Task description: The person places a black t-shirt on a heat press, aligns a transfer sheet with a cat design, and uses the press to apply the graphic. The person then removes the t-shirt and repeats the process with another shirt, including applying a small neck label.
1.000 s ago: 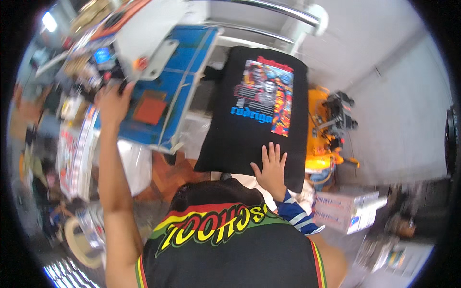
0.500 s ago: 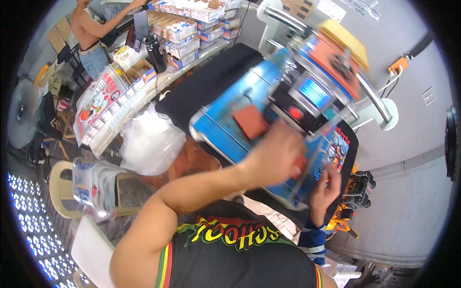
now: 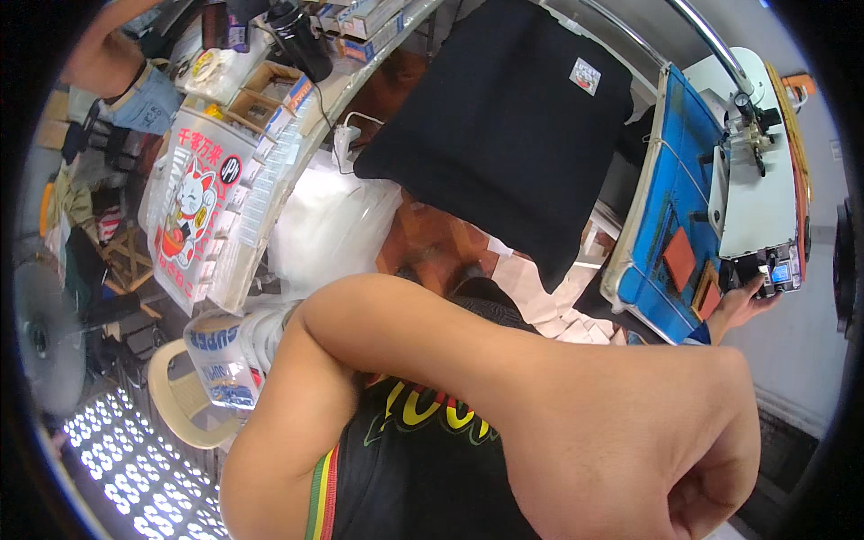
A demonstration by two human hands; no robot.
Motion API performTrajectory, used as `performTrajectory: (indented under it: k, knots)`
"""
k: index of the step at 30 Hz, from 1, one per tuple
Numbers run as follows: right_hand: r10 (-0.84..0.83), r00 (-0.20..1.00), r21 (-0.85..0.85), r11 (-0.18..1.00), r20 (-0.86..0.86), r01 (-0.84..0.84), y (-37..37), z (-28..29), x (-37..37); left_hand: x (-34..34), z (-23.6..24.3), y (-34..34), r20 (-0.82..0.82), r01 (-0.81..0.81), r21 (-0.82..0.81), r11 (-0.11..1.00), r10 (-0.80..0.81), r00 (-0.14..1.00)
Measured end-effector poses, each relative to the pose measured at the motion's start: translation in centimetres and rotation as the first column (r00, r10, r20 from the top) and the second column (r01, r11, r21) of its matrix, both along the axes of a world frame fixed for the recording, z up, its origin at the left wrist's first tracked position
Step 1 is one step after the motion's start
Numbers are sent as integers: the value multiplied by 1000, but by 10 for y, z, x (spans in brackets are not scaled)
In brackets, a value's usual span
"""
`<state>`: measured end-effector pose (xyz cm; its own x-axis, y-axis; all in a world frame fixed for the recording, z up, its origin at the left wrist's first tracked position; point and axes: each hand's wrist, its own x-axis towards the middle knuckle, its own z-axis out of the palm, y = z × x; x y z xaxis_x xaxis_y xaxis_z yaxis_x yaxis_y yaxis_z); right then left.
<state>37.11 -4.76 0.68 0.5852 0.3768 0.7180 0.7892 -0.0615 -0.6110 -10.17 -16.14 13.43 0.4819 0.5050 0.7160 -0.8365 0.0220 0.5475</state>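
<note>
My left hand (image 3: 634,432) is large in the foreground at the lower right, its fingers curled inward. Anything inside them is hidden. Farther off at the right, my right hand (image 3: 740,309) grips the lower edge of a black control box (image 3: 740,267) with a small lit display, its thumb up against the box. The box sits on a white machine head (image 3: 759,211). Beside it is a tilted blue panel (image 3: 661,193) with cords across it and a reddish-brown square pad (image 3: 679,258). A black shirt (image 3: 504,117) with a small printed patch (image 3: 585,77) lies spread out left of the panel.
On the left, a table carries a cat-printed sheet (image 3: 193,202), a cardboard box (image 3: 261,94) and a black bottle (image 3: 299,40). Another person (image 3: 117,67) stands behind it. A plastic bag (image 3: 328,225), a beige chair (image 3: 175,396) and a fan (image 3: 40,333) are nearby.
My view has swung, so the machine appears farther right and the black shirt shows fully. My left hand has come away from the machine towards me. My right hand is now at the control box.
</note>
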Motion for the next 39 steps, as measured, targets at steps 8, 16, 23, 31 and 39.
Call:
performTrajectory:
  k: [8,16,23,31,39]
  knots:
    - [294,925,162,952,-241,-260,30,-14,80,-3,2,47,80,131,20,991,-132,988]
    - [251,947,138,964,-200,-227,34,-35,119,33,-36,118,-185,15,107,994,5,983]
    - [255,948,26,967,-190,-255,12,-34,128,-25,-211,206,-698,-629,559,541,716,-4]
    - [-168,985,-468,874,-41,129,1,14,97,-215,-340,386,-987,-904,159,397,76,-140]
    - [58,981,-449,893,184,32,20,81,-121,-228,-387,524,-629,-539,-670,510,-4,778]
